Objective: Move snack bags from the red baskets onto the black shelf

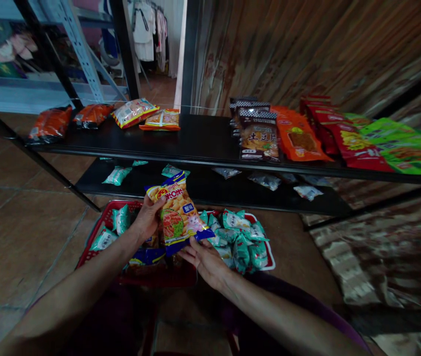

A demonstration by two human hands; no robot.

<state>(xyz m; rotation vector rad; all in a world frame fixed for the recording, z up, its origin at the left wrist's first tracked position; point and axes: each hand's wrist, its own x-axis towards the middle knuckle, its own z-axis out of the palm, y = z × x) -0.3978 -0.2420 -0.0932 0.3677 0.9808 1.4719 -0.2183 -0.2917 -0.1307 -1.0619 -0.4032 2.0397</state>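
Between my two hands is a yellow and blue snack bag (180, 215), tilted, its printed front facing up. My left hand (149, 215) grips its upper left edge, thumb on top. At the lower right corner, my right hand (205, 259) pinches the blue border. Below the bag stands a red basket (91, 237) with teal packets (122, 219) and more blue-edged bags (147, 256) in it; the held bag hides part of its contents. To the right, a white-rimmed basket (271, 259) holds several teal packets (242, 252).
Ahead is a black shelf rack; its upper shelf (203, 136) carries orange bags (50, 123), brown packets (258, 133), red bags (347, 133) and green bags (406, 143). Small packets (265, 180) lie on the lower shelf (203, 190). Corrugated sheeting (306, 54) stands behind and right.
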